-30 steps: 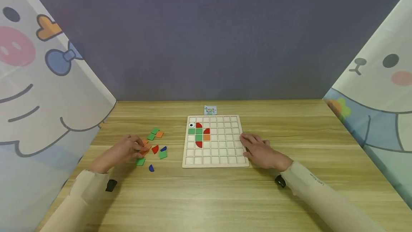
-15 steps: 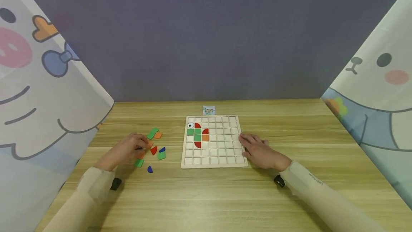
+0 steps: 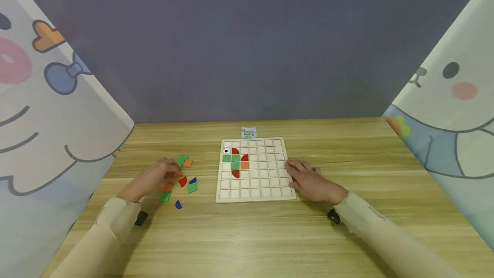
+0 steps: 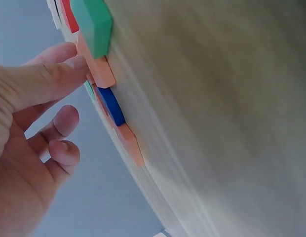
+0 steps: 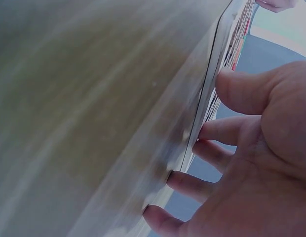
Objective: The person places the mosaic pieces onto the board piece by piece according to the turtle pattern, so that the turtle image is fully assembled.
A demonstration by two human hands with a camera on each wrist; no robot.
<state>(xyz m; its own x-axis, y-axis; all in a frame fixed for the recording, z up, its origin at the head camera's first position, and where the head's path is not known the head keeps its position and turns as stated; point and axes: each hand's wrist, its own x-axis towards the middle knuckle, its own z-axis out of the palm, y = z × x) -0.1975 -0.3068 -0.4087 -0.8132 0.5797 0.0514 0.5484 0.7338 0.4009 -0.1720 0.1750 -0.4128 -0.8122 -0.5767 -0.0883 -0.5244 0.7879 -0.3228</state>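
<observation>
On the left side of the table, my left hand (image 3: 154,178) reaches into a loose group of flat coloured pieces. In the left wrist view its thumb and forefinger tips come together right at an orange tile (image 4: 102,75); I cannot tell whether they grip it. A green tile (image 4: 96,29) and a dark blue piece (image 4: 111,106) lie close by. My right hand (image 3: 311,182) rests at the right edge of a pale wooden grid board (image 3: 266,173), fingers extended, fingertips touching the rim. An eye piece (image 3: 227,151) and several red, green and orange pieces sit in the board's left cells.
A small picture card (image 3: 248,132) lies behind the board. Between left hand and board are a red quarter-round piece (image 3: 182,181), a blue piece (image 3: 178,204) and a green square (image 3: 192,188). A dark grey panel (image 3: 247,46) stands behind the table.
The left hand has shifted slightly away from the person among the loose pieces, its fingertips staying by the orange tiles. The right hand stays at the board's edge. The head view has turned slightly.
</observation>
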